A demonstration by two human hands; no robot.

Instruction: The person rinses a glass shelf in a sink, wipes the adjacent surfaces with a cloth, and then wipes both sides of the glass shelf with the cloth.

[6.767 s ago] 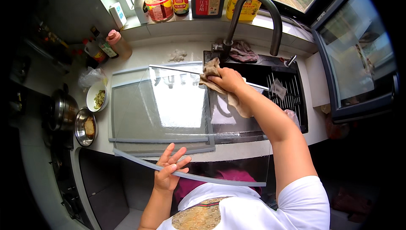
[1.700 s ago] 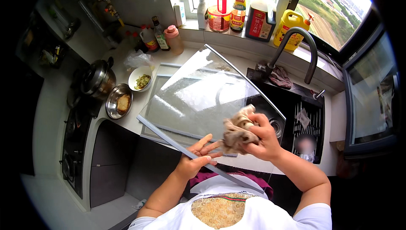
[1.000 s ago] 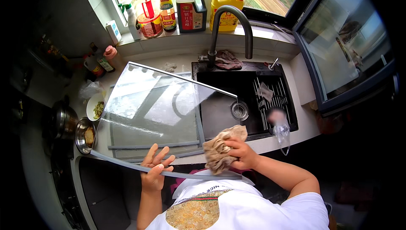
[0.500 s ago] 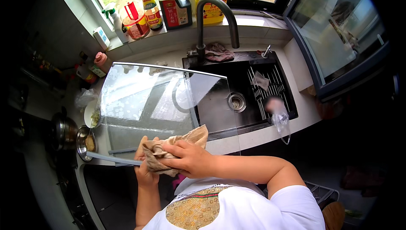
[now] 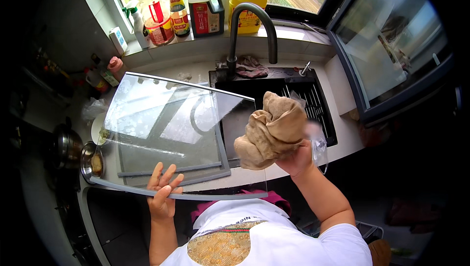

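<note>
My left hand (image 5: pixel 162 202) grips the near edge of a clear glass shelf (image 5: pixel 147 114) with grey trim, its thumb and fingers on either side of that edge. The shelf is tilted over the counter and the left part of the sink, with wet spots and streaks on the glass. In my right hand (image 5: pixel 297 161) is a bunched beige cloth (image 5: pixel 271 131), lifted off the glass and above the sink; the cloth hides most of the fingers. Through the glass, another grey-trimmed panel (image 5: pixel 171 173) shows lying on the counter.
A black sink (image 5: pixel 245 87) with a dark curved faucet (image 5: pixel 272 36) lies ahead. Several bottles line the sill, including a yellow jug (image 5: pixel 245 19). An open window sash (image 5: pixel 364 77) juts in at right. A metal bowl (image 5: pixel 87 161) stands left of the shelf.
My right hand has lifted the cloth off the near left edge of the glass and moved it right, over the sink. The shelf's near edge has swung lower, still in my left hand.
</note>
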